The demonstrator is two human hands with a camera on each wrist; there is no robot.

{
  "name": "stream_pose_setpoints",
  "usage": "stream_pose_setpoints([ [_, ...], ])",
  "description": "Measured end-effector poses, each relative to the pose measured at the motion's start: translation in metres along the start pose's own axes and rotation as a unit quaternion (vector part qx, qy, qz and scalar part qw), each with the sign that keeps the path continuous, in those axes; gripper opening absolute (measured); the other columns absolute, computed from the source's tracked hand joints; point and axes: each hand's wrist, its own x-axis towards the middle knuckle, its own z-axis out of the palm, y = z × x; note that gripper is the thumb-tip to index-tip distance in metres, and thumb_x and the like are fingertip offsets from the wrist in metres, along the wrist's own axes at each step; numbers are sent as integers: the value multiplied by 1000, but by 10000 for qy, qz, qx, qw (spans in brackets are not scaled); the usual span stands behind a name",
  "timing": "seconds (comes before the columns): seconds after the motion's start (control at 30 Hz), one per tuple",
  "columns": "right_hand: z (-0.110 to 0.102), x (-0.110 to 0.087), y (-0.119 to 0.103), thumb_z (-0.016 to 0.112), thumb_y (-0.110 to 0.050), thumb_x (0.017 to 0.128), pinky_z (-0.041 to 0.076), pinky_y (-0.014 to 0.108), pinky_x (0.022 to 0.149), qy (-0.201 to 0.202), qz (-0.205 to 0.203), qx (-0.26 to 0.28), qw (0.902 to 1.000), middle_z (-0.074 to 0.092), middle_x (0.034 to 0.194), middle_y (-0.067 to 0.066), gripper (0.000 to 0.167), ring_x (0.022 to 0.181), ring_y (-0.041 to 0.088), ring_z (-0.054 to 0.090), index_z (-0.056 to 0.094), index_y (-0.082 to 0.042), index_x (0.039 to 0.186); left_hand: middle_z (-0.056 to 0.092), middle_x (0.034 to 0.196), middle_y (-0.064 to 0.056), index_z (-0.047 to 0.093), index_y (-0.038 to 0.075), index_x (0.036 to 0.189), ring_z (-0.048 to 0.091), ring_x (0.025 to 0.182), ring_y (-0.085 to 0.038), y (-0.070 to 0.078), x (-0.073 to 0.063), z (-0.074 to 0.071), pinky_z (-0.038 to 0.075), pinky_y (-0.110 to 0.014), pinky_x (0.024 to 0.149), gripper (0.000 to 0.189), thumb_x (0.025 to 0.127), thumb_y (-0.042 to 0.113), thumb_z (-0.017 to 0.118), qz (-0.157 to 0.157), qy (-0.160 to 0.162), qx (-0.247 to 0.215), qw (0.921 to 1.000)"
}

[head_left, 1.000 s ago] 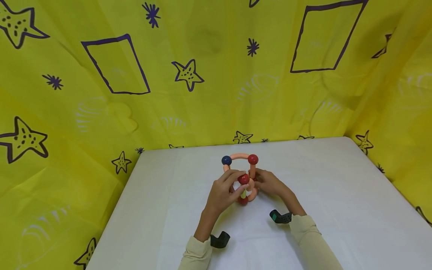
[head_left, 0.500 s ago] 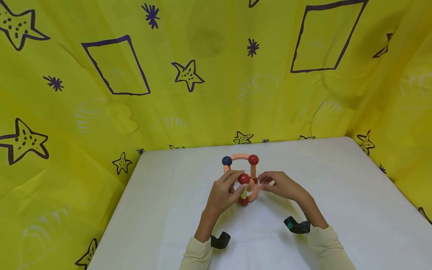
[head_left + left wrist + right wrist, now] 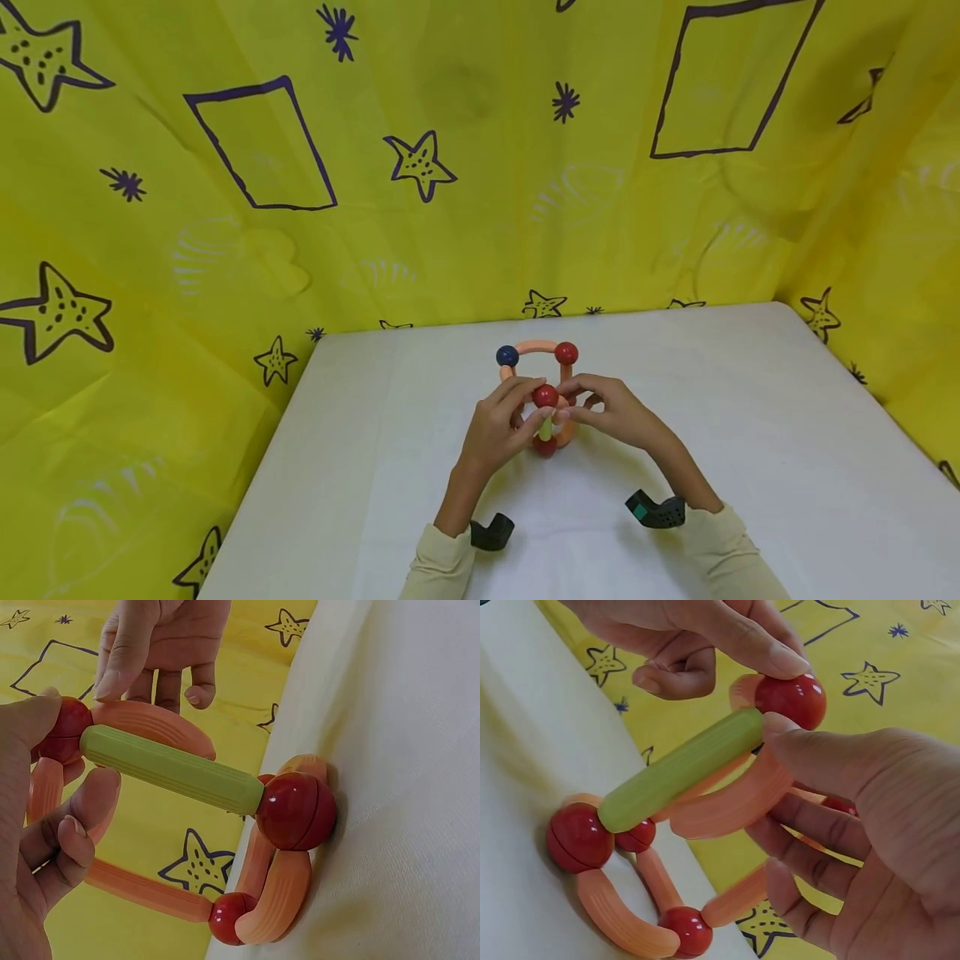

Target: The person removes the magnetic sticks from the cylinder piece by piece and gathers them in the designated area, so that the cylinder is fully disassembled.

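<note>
A frame of magnetic building sticks and balls stands on the white table (image 3: 390, 467). Its front post is a green stick (image 3: 172, 769), rising from a glossy red ball (image 3: 296, 811) on the tabletop to another red ball (image 3: 546, 395). My left hand (image 3: 495, 427) pinches that upper ball between thumb and fingers. From the right, my right hand (image 3: 618, 410) pinches a curved orange stick (image 3: 739, 799) close beside the same ball, thumb at the joint. Behind the hands, a blue ball (image 3: 507, 356) and a red ball (image 3: 566, 353) are bridged by an orange arch. My hands partly hide the frame's middle.
A yellow curtain (image 3: 465, 242) with dark star drawings hangs behind the table and along its sides. Each wrist carries a dark camera mount, the left one (image 3: 492, 532) and the right one (image 3: 656, 509) both low over the white cloth.
My right hand drew back rightward from the frame's right side, then came in again to the curved orange stick near the upper red ball. My left hand has kept its pinch there.
</note>
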Motion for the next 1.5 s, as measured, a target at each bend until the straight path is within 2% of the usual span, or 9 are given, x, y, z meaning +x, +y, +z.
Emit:
stream_pose_setpoints([
  [0.2,1,-1,0,68,-18,91,51,25,76,7,53,83,10000,70,99,-2,20,92,7,59,68,-11,110,66,107,-5,64,8,122,48,59,-5,1,1,0,38,-4,56,36,91,22,70,-66,-59,28,10000],
  [0.4,1,-1,0,65,-17,94,52,27,75,-179,67,473,9987,70,99,1,16,90,9,61,69,-12,109,66,107,-5,64,7,121,48,59,-5,0,1,0,38,-4,57,35,90,21,71,-25,-14,-9,10000],
  [0.63,1,-4,-1,60,-16,98,54,25,81,-449,236,1338,9897,66,107,25,19,88,13,65,67,-6,112,66,107,-5,63,8,122,48,60,-4,0,-2,0,38,-4,57,36,90,22,72,-20,24,20,10000],
  [0.73,1,-4,-2,59,-15,98,54,25,77,-475,315,1519,9867,65,105,28,19,82,13,64,66,-3,111,66,107,-5,63,9,122,47,59,-4,0,-2,0,37,-4,57,36,90,23,71,17,57,47,10000],
  [1.03,5,-3,-3,62,-14,96,53,25,68,-274,263,1447,9887,63,94,28,15,72,12,62,67,-2,104,66,107,-5,63,8,123,46,61,-4,1,-2,0,36,-4,58,36,93,27,67,66,69,91,9999],
  [1.5,5,-2,-7,62,-14,95,54,24,66,-197,214,1477,9886,63,92,29,12,70,12,61,67,-4,101,66,108,-5,63,8,122,46,60,-4,2,-1,-1,35,-4,58,34,93,26,66,43,55,129,9999],
])
